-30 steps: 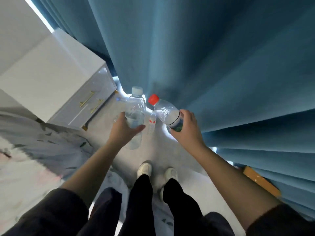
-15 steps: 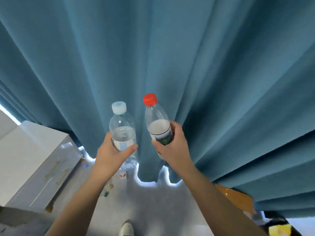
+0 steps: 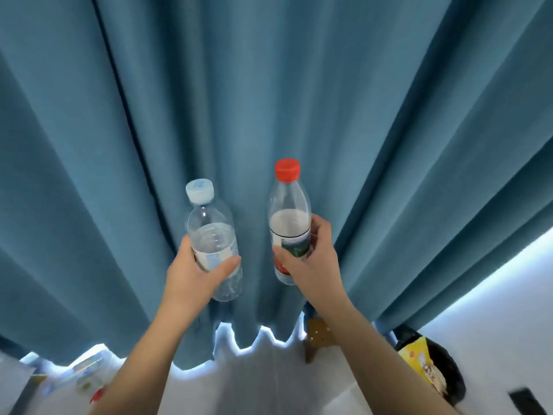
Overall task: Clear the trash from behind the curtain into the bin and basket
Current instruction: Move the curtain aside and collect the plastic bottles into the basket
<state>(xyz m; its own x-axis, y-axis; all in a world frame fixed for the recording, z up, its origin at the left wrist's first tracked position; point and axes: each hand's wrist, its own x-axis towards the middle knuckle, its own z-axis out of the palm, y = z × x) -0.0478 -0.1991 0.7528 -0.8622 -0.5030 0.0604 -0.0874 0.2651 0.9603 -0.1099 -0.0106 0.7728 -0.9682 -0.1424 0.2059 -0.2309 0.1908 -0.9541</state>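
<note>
Across the whole view, from 9 o'clock over 12 to 3, hangs a big blue-green cloth curtain (image 3: 269, 100) with deep folds. Its wavy bottom edge ends just above the pale white floor (image 3: 260, 384) at 6 o'clock, and bright light shines under it.

Between 4 and 5 o'clock sits a black round bin (image 3: 452, 381) on the floor. A yellow shiny snack packet (image 3: 417, 356) lies in it, near the top. What is under the packet I cannot tell.

Both bare arms reach up from the bottom edge. The left hand (image 3: 194, 274), near 7 o'clock, grips a clear plastic bottle with a pale blue cap (image 3: 214, 232) around its label, thumb in front. The right hand (image 3: 311, 265), near 6 o'clock, grips a clear plastic bottle with a red cap (image 3: 288, 211) around its green and red label. Both bottles are held up in front of the curtain, caps pointing to 12 o'clock. The red-capped one is at 3 o'clock from the other, near it but not touching. Each bottle looks partly full of clear water, up to about its shoulder.

A small brown wooden thing (image 3: 315, 336) peeks out under the curtain, just below the right arm. Between 7 and 8 o'clock, some blurry bits of litter (image 3: 86, 375) lie on the floor by the curtain's edge.
</note>
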